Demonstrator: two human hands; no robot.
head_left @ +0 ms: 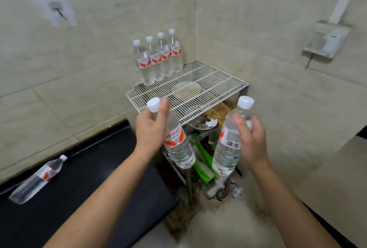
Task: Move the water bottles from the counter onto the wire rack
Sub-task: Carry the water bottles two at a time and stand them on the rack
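Observation:
My left hand (pixel 152 128) grips a clear water bottle (pixel 176 142) with a red-and-white label by its neck, tilted, just in front of the white wire rack (pixel 210 86). My right hand (pixel 251 140) holds a second water bottle (pixel 228 148) around its upper body, almost upright, at the rack's front right corner. Several matching bottles (pixel 158 59) stand in a row along the rack's back left edge by the wall. One more bottle (pixel 37 181) lies on its side on the black counter (pixel 83 188) at the far left.
Tiled walls close in the corner behind and to the right of the rack. Under the rack sit a dish with scraps (pixel 204 123), green packaging (pixel 202 166) and debris on the floor. A wall-mounted box (pixel 327 39) hangs at the upper right.

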